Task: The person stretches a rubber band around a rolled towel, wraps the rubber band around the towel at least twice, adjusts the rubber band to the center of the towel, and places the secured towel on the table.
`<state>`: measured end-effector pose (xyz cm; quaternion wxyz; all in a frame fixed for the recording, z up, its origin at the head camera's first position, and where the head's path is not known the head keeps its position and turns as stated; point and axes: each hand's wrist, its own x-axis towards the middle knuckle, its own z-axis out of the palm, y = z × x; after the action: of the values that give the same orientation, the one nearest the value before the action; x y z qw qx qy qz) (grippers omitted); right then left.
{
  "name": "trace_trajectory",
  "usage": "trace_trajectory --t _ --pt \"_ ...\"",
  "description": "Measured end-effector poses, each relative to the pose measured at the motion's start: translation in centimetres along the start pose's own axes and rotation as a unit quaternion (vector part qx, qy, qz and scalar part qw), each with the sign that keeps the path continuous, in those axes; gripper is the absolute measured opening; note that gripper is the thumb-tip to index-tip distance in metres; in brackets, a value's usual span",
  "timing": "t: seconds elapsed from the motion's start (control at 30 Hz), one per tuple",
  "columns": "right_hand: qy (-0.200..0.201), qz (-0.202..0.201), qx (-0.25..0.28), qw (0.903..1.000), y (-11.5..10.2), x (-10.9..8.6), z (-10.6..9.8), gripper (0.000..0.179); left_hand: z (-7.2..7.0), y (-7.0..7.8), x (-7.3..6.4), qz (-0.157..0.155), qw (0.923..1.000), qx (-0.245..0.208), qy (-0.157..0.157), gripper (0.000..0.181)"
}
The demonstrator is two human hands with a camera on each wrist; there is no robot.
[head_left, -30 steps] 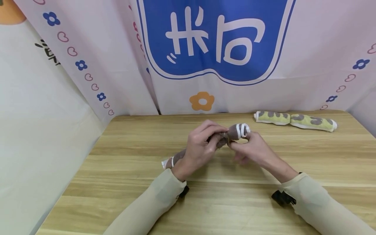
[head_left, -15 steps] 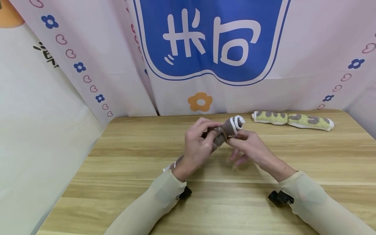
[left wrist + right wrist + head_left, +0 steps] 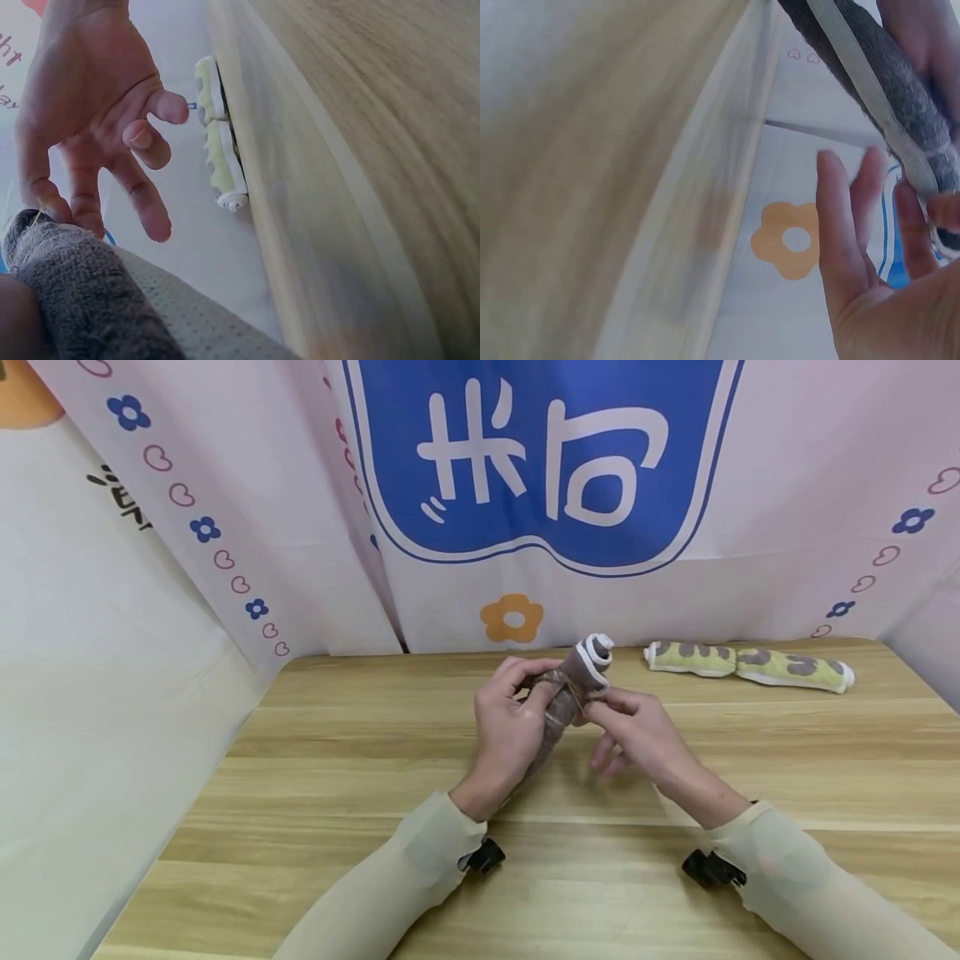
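A brown rolled towel with white stripes at its end is raised over the table, tilted with the striped end up and away. My left hand grips it near the middle, thumb on top. Around the roll, just below the striped end, runs a thin rubber band. My right hand pinches this band against the roll's right side with thumb and forefinger. Its other fingers stand away from the towel in the right wrist view. The roll's lower end is mostly hidden behind my left hand and wrist.
A second rolled towel, yellow-green with brown patches and drawn in at its middle, lies at the back right of the wooden table. Printed cloth hangs along the table's back edge. Black wrist cameras sit under both cuffs.
The brown rolled towel has swung steeper, its striped end moving up and away and its lower end going behind the left wrist. Both hands stay on the roll and band.
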<state>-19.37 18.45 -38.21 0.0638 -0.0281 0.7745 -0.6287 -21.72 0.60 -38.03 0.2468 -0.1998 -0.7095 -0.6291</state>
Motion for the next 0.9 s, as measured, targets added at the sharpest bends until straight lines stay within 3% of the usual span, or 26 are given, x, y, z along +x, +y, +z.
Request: trace_trajectory --t 0.23,0.5,0.6,0.73,0.9 --pt "0.038 -0.025 -0.039 0.9982 -0.1 -0.3 0.5 0.033 0.1 -0.3 0.2 -0.04 0.9991 0.006 0.011 0.023" --pt "0.079 -0.094 -0.112 0.9861 -0.5 -1.2 1.0 0.025 0.3 -0.2 0.3 -0.074 0.9972 -0.001 0.011 0.024" --pt "0.089 -0.124 -0.137 0.9788 -0.4 -1.5 1.4 0.023 0.4 -0.3 0.3 -0.081 0.9966 0.0 0.014 0.024" --pt "0.111 -0.178 -0.183 0.9604 -0.2 -1.7 1.8 0.022 0.4 -0.4 0.3 -0.088 0.9959 0.008 0.018 0.024" --pt "0.131 -0.221 -0.202 0.945 0.0 -1.5 1.8 0.019 0.4 -0.6 0.2 -0.086 0.9962 0.006 0.011 0.022"
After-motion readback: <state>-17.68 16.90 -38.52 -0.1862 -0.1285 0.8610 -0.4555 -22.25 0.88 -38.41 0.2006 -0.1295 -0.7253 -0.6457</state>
